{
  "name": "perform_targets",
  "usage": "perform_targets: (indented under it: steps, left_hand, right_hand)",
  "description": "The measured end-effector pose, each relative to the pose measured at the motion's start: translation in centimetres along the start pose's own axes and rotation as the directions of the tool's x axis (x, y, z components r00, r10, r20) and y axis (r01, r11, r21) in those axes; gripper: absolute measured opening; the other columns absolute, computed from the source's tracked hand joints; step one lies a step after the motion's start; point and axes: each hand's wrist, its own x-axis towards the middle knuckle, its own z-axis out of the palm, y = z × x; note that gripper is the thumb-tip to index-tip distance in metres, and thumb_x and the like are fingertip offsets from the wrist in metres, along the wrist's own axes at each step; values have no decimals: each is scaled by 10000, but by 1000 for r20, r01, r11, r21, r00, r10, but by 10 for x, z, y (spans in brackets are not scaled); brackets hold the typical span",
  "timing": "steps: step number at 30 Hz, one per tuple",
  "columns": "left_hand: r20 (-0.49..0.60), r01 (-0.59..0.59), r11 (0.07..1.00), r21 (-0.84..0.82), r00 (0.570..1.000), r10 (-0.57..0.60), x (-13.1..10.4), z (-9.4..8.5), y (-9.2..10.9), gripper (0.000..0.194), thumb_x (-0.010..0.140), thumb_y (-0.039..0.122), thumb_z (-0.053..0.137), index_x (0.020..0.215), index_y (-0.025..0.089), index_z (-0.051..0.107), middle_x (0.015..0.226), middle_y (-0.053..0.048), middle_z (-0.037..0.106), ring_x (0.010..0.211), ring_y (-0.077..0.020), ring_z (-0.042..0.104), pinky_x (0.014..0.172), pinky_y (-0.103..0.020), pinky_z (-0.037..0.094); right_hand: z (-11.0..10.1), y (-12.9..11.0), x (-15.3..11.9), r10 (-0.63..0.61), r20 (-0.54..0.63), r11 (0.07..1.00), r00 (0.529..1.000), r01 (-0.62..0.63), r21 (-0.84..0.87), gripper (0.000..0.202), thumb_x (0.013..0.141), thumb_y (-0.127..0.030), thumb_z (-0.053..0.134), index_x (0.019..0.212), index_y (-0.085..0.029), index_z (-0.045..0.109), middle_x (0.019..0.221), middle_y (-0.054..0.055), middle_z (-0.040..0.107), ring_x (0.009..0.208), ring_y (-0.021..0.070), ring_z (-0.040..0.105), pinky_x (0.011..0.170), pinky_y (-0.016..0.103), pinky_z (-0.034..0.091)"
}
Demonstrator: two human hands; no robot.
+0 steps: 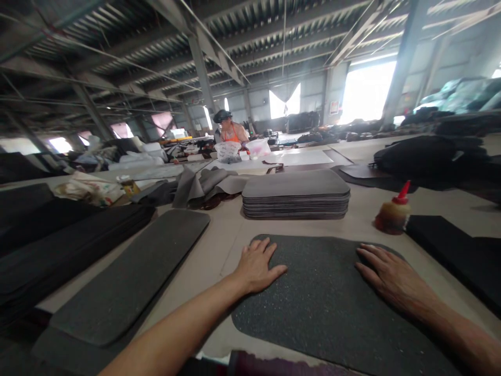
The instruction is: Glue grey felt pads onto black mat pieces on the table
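Note:
A dark grey mat (pixel 313 303) with rounded corners and pale specks lies flat on the table in front of me. On its upper left corner rests my left hand (pixel 258 265), fingers spread and nothing in it. My right hand (pixel 391 271) lies on the upper right part of the same mat, fingers stretched out. Just beyond it stands a neat stack of grey rounded panels (pixel 295 193). To the left, another dark grey mat (pixel 136 277) lies at a slant on top of a further sheet.
A squeeze bottle (pixel 393 213) with a red nozzle stands beyond my right hand. Dark folded material (pixel 454 256) lies at the right, and dark piled sheets (pixel 58 250) at the left. Grey scraps (pixel 207 183) lie behind. A person (pixel 230 130) in orange is across the table.

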Motion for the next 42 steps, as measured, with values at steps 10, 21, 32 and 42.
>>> perform_targets:
  steps: [10,21,32,42]
  left_hand:
    - [-57,133,991,25,990,-132,20,10,-23,746,911,743,317,1479,274,436,1601,-98,380,1455,-348,339,1138,-582,312]
    - [3,-83,997,2,997,83,19,1,-13,602,962,579,414,1463,247,456,1601,-36,391,1503,-218,283,1257,-386,178]
    - [3,119,992,32,993,-119,37,16,-37,793,947,699,274,1531,166,335,1631,-137,294,1521,-305,240,1228,-558,188]
    - [-144,76,982,171,988,-51,-21,-11,-36,515,974,341,429,1452,152,465,1610,-149,345,1524,-330,219,1242,-595,138]
  right_hand:
    - [-3,-3,1,94,-25,994,995,-93,61,433,985,-452,431,1249,-199,661,1316,112,644,1212,335,586,994,494,517]
    - [-8,-10,4,107,-7,994,994,-107,-27,467,1020,-438,372,1267,-152,648,1327,137,629,1208,333,585,989,492,525]
    - [-10,-14,8,237,38,966,971,-232,-115,537,1032,-471,331,1287,-99,623,1337,202,604,1254,350,550,1043,500,469]
    - [-57,-8,-17,607,325,794,725,-568,-216,788,975,-653,324,1397,-17,519,1463,290,455,1377,436,398,1101,586,364]
